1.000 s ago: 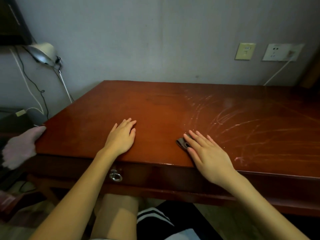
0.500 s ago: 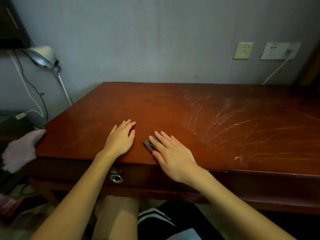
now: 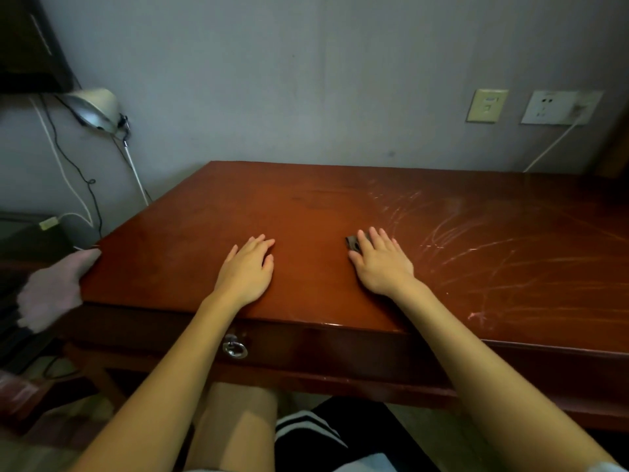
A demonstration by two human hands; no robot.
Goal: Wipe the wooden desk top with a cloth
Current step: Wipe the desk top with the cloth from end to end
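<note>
Filling the middle of the frame: a glossy red-brown wooden counter (image 3: pixel 323 206), back edge against a grey wall. Flat on it, a little left of centre and near the front edge: the left hand (image 3: pixel 246 270), palm down, fingers straight and close together, gripping nothing. To its right, well apart, at centre frame: the right hand (image 3: pixel 383 264), also palm down, fingers straight and slightly spread, pressing on a small dark cloth (image 3: pixel 352 242). Mostly hidden under those fingers, only a dark corner peeking out on the index-finger side, toward the left hand. Folded or bunched: impossible to tell.

Across the right half of the counter: pale curved streaks (image 3: pixel 476 247). Below the left wrist, on the front panel: a metal ring pull (image 3: pixel 235 347). At the left edge of the frame, touching the counter's near left corner: a pale pinkish thing (image 3: pixel 51 294), too blurred to name. Upper left: a silver lamp head (image 3: pixel 93 109) tilted down, dark and white cords (image 3: pixel 81 185) hanging along the wall beneath. Upper right, on the wall: a yellowish switch plate (image 3: pixel 486 105), beside it a white socket (image 3: pixel 558 107), and a white cable (image 3: pixel 548 148) running down toward the counter's back edge. Bottom centre: a bare leg (image 3: pixel 235 427) and black shorts (image 3: pixel 306 430) with white stripes.
</note>
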